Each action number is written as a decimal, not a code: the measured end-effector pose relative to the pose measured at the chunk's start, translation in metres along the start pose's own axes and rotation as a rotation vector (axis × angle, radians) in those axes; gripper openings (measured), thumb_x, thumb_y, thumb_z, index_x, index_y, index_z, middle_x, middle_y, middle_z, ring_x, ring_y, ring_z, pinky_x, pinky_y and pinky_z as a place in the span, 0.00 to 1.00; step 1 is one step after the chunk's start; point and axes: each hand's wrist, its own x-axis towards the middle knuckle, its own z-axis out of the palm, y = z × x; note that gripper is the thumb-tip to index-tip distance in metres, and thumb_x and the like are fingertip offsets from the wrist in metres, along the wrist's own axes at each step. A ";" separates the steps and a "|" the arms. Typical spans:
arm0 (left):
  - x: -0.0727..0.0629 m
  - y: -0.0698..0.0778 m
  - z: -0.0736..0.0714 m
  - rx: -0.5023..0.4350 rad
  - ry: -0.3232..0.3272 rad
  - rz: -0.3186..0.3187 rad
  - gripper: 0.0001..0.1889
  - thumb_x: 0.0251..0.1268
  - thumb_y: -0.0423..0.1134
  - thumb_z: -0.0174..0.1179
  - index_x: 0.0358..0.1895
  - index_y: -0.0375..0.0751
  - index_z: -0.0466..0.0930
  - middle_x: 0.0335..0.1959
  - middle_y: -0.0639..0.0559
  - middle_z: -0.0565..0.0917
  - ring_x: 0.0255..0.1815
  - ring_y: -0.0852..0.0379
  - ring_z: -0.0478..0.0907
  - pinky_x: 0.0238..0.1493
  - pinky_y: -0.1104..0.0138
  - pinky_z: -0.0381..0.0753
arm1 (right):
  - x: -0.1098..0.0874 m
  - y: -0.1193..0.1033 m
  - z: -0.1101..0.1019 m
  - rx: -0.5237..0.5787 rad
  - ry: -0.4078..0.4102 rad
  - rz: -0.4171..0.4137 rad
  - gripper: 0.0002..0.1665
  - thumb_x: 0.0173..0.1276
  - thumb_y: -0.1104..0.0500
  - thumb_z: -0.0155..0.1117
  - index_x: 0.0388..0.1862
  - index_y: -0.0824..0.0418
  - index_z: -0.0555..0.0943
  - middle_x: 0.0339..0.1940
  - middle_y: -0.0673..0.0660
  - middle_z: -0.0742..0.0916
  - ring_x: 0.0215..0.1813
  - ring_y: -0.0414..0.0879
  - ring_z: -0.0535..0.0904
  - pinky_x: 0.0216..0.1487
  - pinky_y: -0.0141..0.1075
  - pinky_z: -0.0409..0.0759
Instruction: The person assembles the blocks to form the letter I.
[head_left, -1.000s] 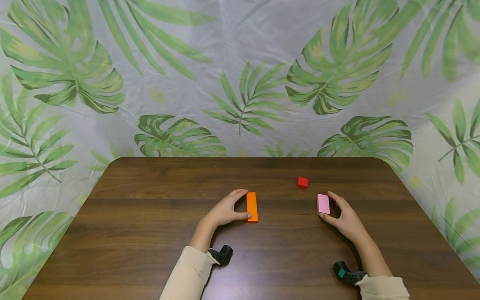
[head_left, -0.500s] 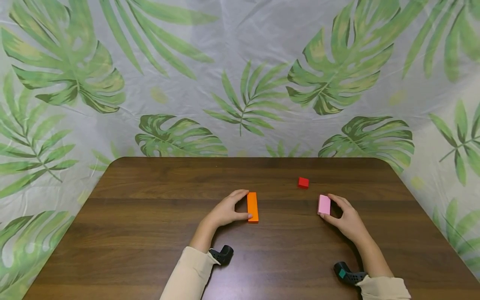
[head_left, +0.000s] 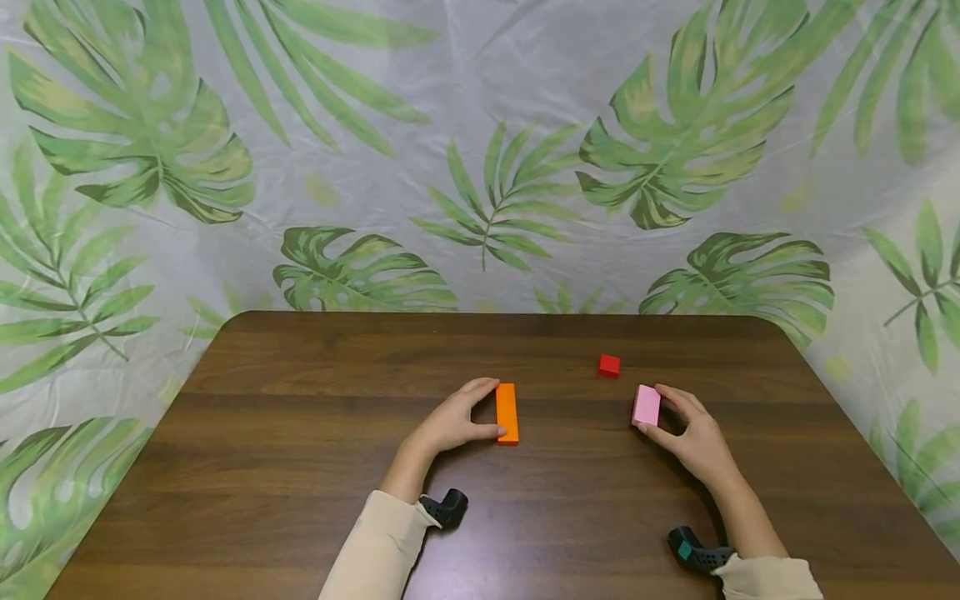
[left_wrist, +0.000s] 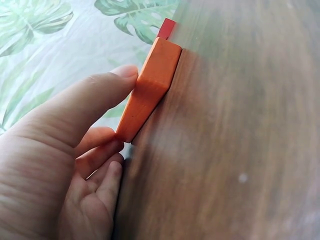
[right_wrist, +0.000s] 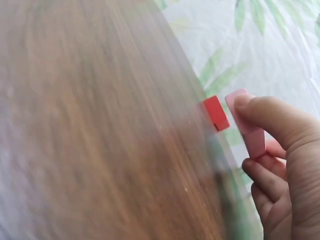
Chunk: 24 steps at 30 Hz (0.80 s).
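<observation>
My left hand [head_left: 452,422] pinches a long orange block [head_left: 507,410] endwise, thumb at the near end and fingertips at the far end. In the left wrist view the orange block [left_wrist: 161,62] lies along the tabletop with the thumb against it. To the right, my right hand [head_left: 693,435] holds a shorter pink block [head_left: 647,406] between thumb and fingers, the block slightly slanted. The right wrist view shows the pink block [right_wrist: 256,142] gripped at its ends, with the table surface off to its left. A small red block [head_left: 609,366] lies farther back, between the two hands.
The brown wooden table [head_left: 315,483] has rounded far corners. Behind it hangs a cloth [head_left: 495,100] with a green leaf print. Each wrist wears a black camera band, the left band [head_left: 448,509] and the right band [head_left: 697,550].
The pink block in my right hand has shifted slightly left and away from me and slants more than before. My left hand and the orange block keep their place; the view drifts slightly.
</observation>
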 end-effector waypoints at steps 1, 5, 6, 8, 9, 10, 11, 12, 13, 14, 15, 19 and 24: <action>0.000 0.000 0.000 0.002 0.000 0.000 0.41 0.50 0.49 0.65 0.66 0.38 0.59 0.66 0.44 0.60 0.66 0.51 0.55 0.62 0.58 0.56 | 0.000 -0.001 0.000 0.001 0.004 -0.003 0.38 0.52 0.56 0.71 0.60 0.68 0.68 0.54 0.65 0.71 0.54 0.62 0.69 0.50 0.56 0.66; 0.001 0.002 -0.001 0.002 0.002 0.003 0.41 0.50 0.49 0.65 0.67 0.38 0.58 0.66 0.45 0.60 0.65 0.51 0.56 0.62 0.58 0.56 | 0.001 -0.005 0.002 0.010 0.014 -0.014 0.38 0.52 0.56 0.71 0.60 0.67 0.68 0.55 0.65 0.71 0.54 0.62 0.68 0.50 0.58 0.65; 0.001 0.002 -0.002 0.004 0.002 0.003 0.41 0.50 0.49 0.65 0.67 0.38 0.58 0.66 0.45 0.60 0.65 0.51 0.56 0.62 0.58 0.56 | 0.001 -0.007 0.002 0.015 0.018 -0.018 0.38 0.51 0.56 0.71 0.60 0.67 0.69 0.55 0.65 0.72 0.54 0.62 0.68 0.50 0.59 0.65; 0.002 0.002 -0.002 0.004 0.001 0.002 0.41 0.51 0.50 0.65 0.67 0.38 0.58 0.66 0.45 0.60 0.65 0.51 0.56 0.62 0.57 0.56 | 0.001 -0.009 0.003 0.025 0.025 -0.027 0.38 0.51 0.56 0.71 0.60 0.67 0.69 0.55 0.64 0.72 0.55 0.62 0.68 0.50 0.59 0.64; 0.002 0.002 -0.002 0.005 0.000 -0.001 0.41 0.51 0.50 0.65 0.67 0.38 0.58 0.66 0.46 0.60 0.65 0.51 0.56 0.62 0.58 0.56 | 0.002 -0.011 0.004 0.027 0.028 -0.032 0.38 0.51 0.56 0.71 0.59 0.67 0.69 0.55 0.64 0.72 0.55 0.61 0.68 0.50 0.59 0.65; 0.002 0.002 -0.003 0.005 0.001 -0.001 0.41 0.51 0.50 0.65 0.67 0.38 0.58 0.66 0.46 0.60 0.65 0.51 0.55 0.62 0.57 0.56 | 0.002 -0.012 0.005 0.029 0.030 -0.038 0.38 0.51 0.56 0.71 0.59 0.67 0.69 0.54 0.64 0.72 0.55 0.61 0.68 0.50 0.59 0.64; 0.002 0.001 -0.003 0.003 0.002 0.001 0.41 0.50 0.50 0.65 0.67 0.38 0.58 0.66 0.45 0.60 0.65 0.50 0.55 0.62 0.57 0.56 | 0.002 -0.013 0.005 0.026 0.034 -0.043 0.38 0.51 0.56 0.72 0.59 0.66 0.69 0.54 0.63 0.73 0.55 0.60 0.68 0.50 0.59 0.65; 0.002 0.001 -0.002 0.003 0.003 0.003 0.41 0.51 0.50 0.65 0.67 0.38 0.58 0.66 0.45 0.60 0.65 0.50 0.56 0.62 0.57 0.56 | 0.001 -0.013 0.006 0.020 0.039 -0.049 0.38 0.50 0.56 0.72 0.59 0.66 0.70 0.54 0.63 0.73 0.55 0.60 0.68 0.50 0.58 0.65; 0.002 0.001 -0.002 0.003 0.004 0.006 0.41 0.51 0.50 0.65 0.66 0.38 0.59 0.66 0.45 0.60 0.65 0.50 0.56 0.62 0.57 0.56 | 0.001 -0.015 0.007 0.014 0.043 -0.055 0.38 0.50 0.56 0.72 0.59 0.66 0.70 0.54 0.63 0.73 0.55 0.59 0.68 0.50 0.57 0.65; 0.001 0.001 -0.002 0.000 0.005 0.007 0.41 0.51 0.50 0.65 0.66 0.38 0.59 0.65 0.45 0.60 0.65 0.50 0.56 0.62 0.57 0.56 | 0.001 -0.015 0.008 0.007 0.047 -0.061 0.38 0.49 0.56 0.73 0.58 0.66 0.70 0.54 0.62 0.74 0.54 0.58 0.69 0.50 0.56 0.65; 0.001 0.000 -0.001 0.001 0.005 0.008 0.41 0.51 0.50 0.65 0.66 0.37 0.59 0.65 0.44 0.60 0.65 0.50 0.56 0.62 0.57 0.56 | 0.001 -0.017 0.009 -0.002 0.050 -0.064 0.38 0.49 0.56 0.73 0.58 0.65 0.70 0.53 0.62 0.74 0.54 0.57 0.69 0.49 0.55 0.66; 0.000 -0.001 0.000 -0.001 0.003 0.006 0.40 0.51 0.49 0.65 0.66 0.37 0.59 0.66 0.44 0.60 0.65 0.49 0.56 0.62 0.57 0.56 | -0.001 -0.022 0.013 -0.010 0.062 -0.077 0.38 0.47 0.57 0.74 0.58 0.64 0.72 0.53 0.59 0.75 0.53 0.53 0.70 0.49 0.44 0.67; -0.001 -0.001 0.001 -0.008 0.005 0.005 0.40 0.51 0.49 0.65 0.66 0.37 0.59 0.66 0.43 0.60 0.65 0.49 0.56 0.62 0.56 0.56 | -0.002 -0.029 0.019 0.020 0.053 -0.105 0.37 0.45 0.58 0.75 0.57 0.63 0.72 0.52 0.57 0.76 0.52 0.51 0.71 0.50 0.37 0.66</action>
